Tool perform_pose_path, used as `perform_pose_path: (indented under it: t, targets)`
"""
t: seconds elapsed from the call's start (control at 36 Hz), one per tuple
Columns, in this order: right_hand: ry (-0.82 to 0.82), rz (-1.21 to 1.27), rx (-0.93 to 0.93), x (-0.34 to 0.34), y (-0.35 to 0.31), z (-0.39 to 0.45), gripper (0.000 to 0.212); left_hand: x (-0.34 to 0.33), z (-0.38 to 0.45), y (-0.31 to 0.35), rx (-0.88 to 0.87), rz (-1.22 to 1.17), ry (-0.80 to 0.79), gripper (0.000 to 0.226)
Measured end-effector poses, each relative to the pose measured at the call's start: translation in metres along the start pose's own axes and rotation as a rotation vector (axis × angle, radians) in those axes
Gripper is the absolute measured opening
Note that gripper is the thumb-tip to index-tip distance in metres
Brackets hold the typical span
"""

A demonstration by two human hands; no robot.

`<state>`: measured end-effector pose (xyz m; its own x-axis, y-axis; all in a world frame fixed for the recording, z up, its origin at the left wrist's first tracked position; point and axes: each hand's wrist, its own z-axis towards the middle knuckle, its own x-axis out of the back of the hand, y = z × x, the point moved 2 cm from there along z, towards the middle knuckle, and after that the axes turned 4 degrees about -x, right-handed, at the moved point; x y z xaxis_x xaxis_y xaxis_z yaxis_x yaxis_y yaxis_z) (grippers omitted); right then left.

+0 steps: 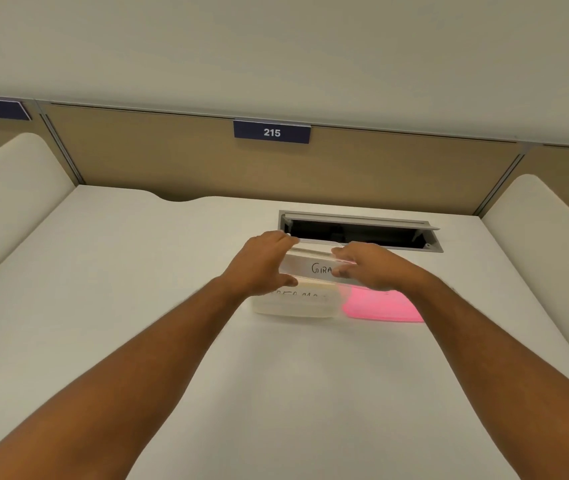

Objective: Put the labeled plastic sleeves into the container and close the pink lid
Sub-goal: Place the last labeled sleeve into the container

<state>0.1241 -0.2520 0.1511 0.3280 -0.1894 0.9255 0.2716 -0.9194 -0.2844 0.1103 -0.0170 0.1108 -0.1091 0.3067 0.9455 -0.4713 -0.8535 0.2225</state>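
A clear plastic sleeve with a white label reading "GIRA…" (314, 269) is held up off the desk between both hands. My left hand (264, 263) grips its left end and my right hand (368, 268) grips its right end, covering the rest of the label. Under the hands lies a clear plastic container (297, 304) with a partly hidden handwritten label showing through. The pink lid (382, 306) lies flat on the desk just right of the container, partly under my right wrist.
The white desk (137, 289) has an open cable tray slot (359, 232) right behind the hands. A tan partition with a blue "215" sign (271, 132) stands at the back, and white side dividers (9, 188) flank the desk.
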Motion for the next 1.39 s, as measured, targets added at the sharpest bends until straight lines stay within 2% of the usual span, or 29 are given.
perform_pose_path:
  t: [0.08,0.28,0.42,0.56,0.81,1.08,1.39]
  targets:
    - [0.003,0.034,0.008,0.007,-0.001,0.01,0.058,0.004,0.01,-0.006,-0.047,0.064,-0.039,0.082]
    - [0.042,0.078,0.023,0.019,-0.004,0.027,0.06,0.011,0.027,-0.022,-0.021,0.081,-0.036,0.069]
    - [0.103,-0.144,0.063,0.017,-0.004,0.04,0.064,0.006,0.034,-0.036,0.025,0.064,-0.051,0.066]
    - [0.138,-0.25,0.071,0.004,-0.001,0.055,0.054,-0.004,0.039,-0.046,0.035,0.038,-0.092,0.069]
    - [0.061,-0.214,0.056,-0.022,0.005,0.083,0.049,-0.028,0.043,-0.065,0.058,0.005,-0.229,0.069]
    - [0.005,-0.174,0.026,-0.045,0.014,0.1,0.048,-0.048,0.053,-0.068,0.036,0.157,-0.297,0.05]
    - [0.049,-0.41,0.059,-0.059,0.017,0.115,0.033,-0.066,0.058,-0.068,0.059,0.205,-0.335,0.039]
